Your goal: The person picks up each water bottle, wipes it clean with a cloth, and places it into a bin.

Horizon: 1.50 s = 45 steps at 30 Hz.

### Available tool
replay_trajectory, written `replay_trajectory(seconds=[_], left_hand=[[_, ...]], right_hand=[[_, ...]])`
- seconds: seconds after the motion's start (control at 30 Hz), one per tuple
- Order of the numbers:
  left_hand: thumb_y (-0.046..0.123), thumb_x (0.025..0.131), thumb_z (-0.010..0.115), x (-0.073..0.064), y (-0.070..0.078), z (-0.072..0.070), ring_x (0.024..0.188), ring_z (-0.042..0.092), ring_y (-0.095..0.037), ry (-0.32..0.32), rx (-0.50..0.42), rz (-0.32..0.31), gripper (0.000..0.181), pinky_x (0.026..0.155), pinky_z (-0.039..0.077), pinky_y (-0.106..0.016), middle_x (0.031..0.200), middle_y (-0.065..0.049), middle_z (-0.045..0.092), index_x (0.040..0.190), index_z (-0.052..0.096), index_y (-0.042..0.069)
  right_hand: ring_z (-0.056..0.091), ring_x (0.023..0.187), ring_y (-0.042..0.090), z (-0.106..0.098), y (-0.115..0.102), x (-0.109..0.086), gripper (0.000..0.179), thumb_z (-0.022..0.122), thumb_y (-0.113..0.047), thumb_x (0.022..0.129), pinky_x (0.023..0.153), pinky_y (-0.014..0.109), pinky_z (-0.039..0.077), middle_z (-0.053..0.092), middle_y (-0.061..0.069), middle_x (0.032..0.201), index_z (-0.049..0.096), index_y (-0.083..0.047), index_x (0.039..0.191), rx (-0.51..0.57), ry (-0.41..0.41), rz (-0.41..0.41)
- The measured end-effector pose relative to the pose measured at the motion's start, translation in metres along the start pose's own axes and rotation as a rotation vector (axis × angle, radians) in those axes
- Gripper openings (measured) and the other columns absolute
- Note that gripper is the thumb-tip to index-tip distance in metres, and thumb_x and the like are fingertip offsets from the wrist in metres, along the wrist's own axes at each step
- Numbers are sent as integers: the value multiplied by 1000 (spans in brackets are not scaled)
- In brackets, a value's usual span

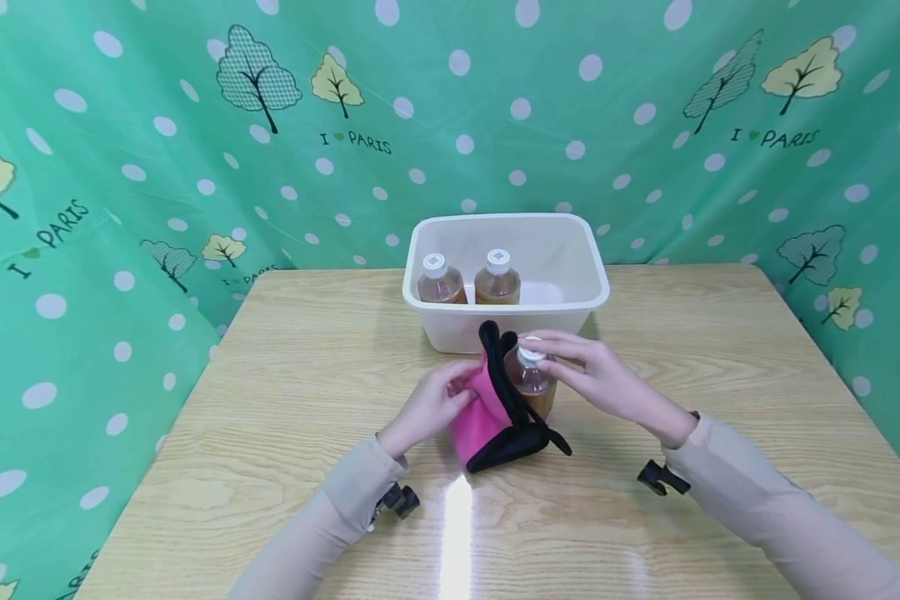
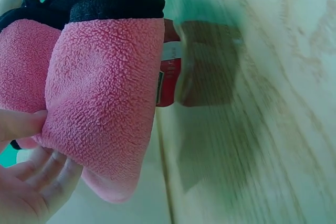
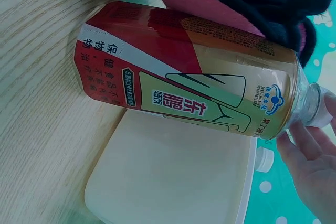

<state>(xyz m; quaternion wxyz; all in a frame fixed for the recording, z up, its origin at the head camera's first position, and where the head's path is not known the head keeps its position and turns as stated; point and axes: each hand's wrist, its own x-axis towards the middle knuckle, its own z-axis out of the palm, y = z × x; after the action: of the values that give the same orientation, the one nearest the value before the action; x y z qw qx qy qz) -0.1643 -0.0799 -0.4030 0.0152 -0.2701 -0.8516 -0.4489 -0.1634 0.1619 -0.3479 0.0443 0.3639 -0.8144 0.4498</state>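
Observation:
My left hand (image 1: 429, 407) pinches a pink fleece cloth (image 1: 474, 427) with thick black edging and a black loop. The cloth stands folded, its black edge against a drink bottle (image 1: 534, 393). My right hand (image 1: 596, 373) grips this bottle by its white cap, fingers and thumb around the top. In the right wrist view the bottle (image 3: 199, 72) shows a red and gold label, with its base close to the table. Seen from the left wrist, the cloth (image 2: 105, 87) covers most of the bottle, leaving a strip of red label (image 2: 169, 72) in sight.
Behind the hands stands a white plastic bin (image 1: 506, 321). Inside it on the left are two similar bottles, one (image 1: 441, 283) beside the other (image 1: 498, 282). The wooden table (image 1: 270, 433) ends at a green dotted curtain (image 1: 465, 108) at the back and sides.

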Motion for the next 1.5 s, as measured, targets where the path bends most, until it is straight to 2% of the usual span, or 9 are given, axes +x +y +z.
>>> replay_trajectory(seconds=[0.17, 0.37, 0.63, 0.8, 1.13, 1.27, 1.5], left_hand=[[-8, 75, 59, 1, 2, -1, 79, 57, -19, 6, 2, 0, 36, 68, 49, -24, 100, -14, 61, 111, 56, -3], [-9, 74, 60, 1, -2, 2, 77, 58, -19, -11, 13, 19, 40, 68, 49, -23, 98, -14, 62, 113, 55, -4], [-10, 74, 58, 1, -11, 10, 86, 59, -22, -36, -1, 2, 43, 74, 49, -25, 102, -17, 62, 116, 52, -4], [-10, 75, 57, 0, -16, 14, 93, 58, -23, -64, -15, -26, 45, 80, 48, -27, 108, -17, 59, 119, 50, -5], [-10, 75, 57, 0, -20, 18, 69, 55, -13, -89, 10, -65, 44, 63, 46, -19, 90, -13, 64, 117, 52, -3], [-9, 75, 57, 0, -20, 18, 65, 53, -11, -102, 13, -67, 42, 59, 46, -18, 83, -11, 63, 116, 53, -2], [-6, 77, 59, -3, -24, 14, 63, 50, -9, -126, 7, -62, 39, 57, 45, -18, 82, -9, 61, 115, 55, -1]], right_hand=[[48, 112, 16, 0, 0, 0, 31, 55, 0, 84, 89, 14, 38, 54, 13, 120, 57, -1, 115, -7, -2, 3], [49, 112, 16, 0, -1, 0, 32, 55, 0, 84, 91, 14, 37, 55, 13, 119, 57, -1, 115, -10, 4, -4], [48, 113, 14, 0, 1, 0, 32, 55, 1, 83, 91, 14, 37, 55, 13, 119, 57, 0, 115, 7, 4, -20], [48, 113, 15, 0, 2, -1, 32, 55, -1, 84, 91, 15, 37, 55, 11, 119, 57, -1, 116, 10, 1, 3], [47, 114, 19, 0, 2, -1, 32, 55, -4, 85, 92, 16, 36, 55, 9, 120, 57, -3, 117, 5, -6, 35], [48, 113, 18, 0, 1, -1, 32, 55, -3, 84, 92, 16, 37, 56, 10, 119, 57, -3, 117, -2, -2, 24], [50, 110, 21, 1, -1, 1, 33, 59, -2, 81, 89, 21, 42, 58, 9, 115, 59, -3, 114, -17, 23, 18]])
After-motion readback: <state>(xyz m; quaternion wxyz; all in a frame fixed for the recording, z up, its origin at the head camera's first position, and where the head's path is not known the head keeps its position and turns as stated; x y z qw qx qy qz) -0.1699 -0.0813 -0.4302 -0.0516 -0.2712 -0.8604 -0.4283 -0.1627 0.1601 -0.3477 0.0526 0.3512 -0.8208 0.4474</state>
